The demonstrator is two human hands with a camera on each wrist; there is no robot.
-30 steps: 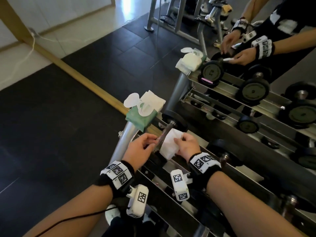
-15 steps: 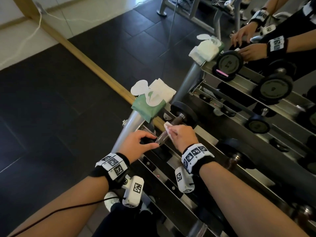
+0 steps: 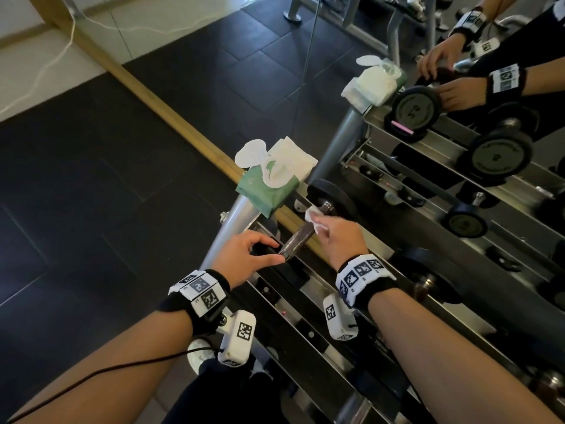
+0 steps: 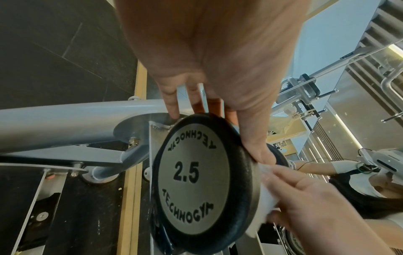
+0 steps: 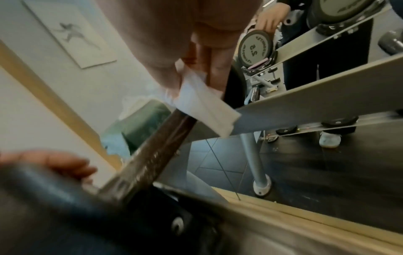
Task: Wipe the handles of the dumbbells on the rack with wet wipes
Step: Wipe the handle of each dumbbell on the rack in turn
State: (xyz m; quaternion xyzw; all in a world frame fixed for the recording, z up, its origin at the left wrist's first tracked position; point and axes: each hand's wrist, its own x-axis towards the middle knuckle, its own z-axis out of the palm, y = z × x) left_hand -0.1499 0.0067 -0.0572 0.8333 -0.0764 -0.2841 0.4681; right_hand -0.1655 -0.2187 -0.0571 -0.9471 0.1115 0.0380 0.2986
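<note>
- The dumbbell [image 3: 305, 231] marked 2.5 lies at the near-left end of the rack [image 3: 321, 289], its dark handle [image 3: 296, 240] running between two black heads.
- The left hand [image 3: 244, 255] grasps the near head [image 4: 196, 174] of the dumbbell, fingers curled over its top rim and thumb along the side.
- The right hand [image 3: 339, 237] is closed round the far part of the handle with a white wet wipe [image 3: 315, 217] pinched between the fingers and the bar; a loose corner of the wipe [image 5: 207, 110] hangs down beneath the hand.
- The right wrist view is blurred, so how far the wipe wraps round the bar cannot be told for sure.
- A green pack of wet wipes [image 3: 269, 188], flap open and a white sheet sticking out, sits on the rack's grey post just beyond the left hand.
- More dumbbells rest further along the rack [image 3: 467, 221], and a mirror [image 3: 428, 87] behind reflects the pack, the weights and both hands.
</note>
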